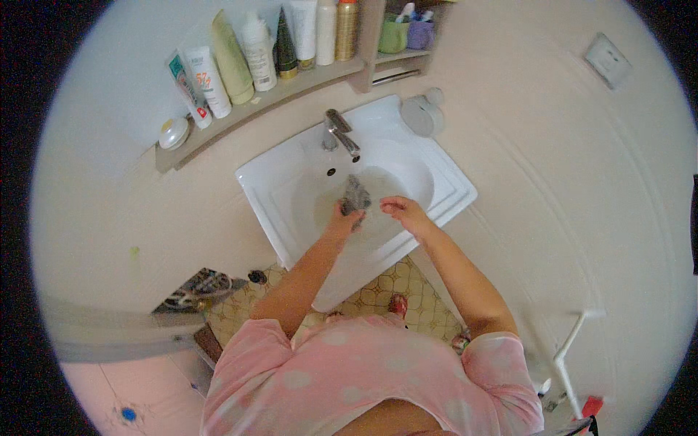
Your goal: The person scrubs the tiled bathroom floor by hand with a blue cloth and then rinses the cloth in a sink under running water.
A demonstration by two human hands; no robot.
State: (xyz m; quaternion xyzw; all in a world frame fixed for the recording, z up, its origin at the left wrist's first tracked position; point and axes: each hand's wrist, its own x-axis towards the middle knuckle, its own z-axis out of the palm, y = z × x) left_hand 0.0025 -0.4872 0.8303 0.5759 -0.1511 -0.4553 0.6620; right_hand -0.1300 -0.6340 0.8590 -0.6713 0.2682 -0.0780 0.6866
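My left hand is closed around a dark grey, wet-looking cloth-like item over the basin of a white washbasin. To the right of it, my right hand hovers with fingers slightly bent and a gap between it and the grey item; nothing shows in it. The chrome single-lever tap stands behind the basin, its spout pointing above the grey item. Cloudy water seems to lie in the bowl. The exact kind of the grey item is too blurred to tell.
A wall shelf behind the basin carries several tubes and bottles. Green and purple cups with brushes stand in a cubby at its right. A round grey-white container sits at the basin's back right corner. A socket is on the right wall.
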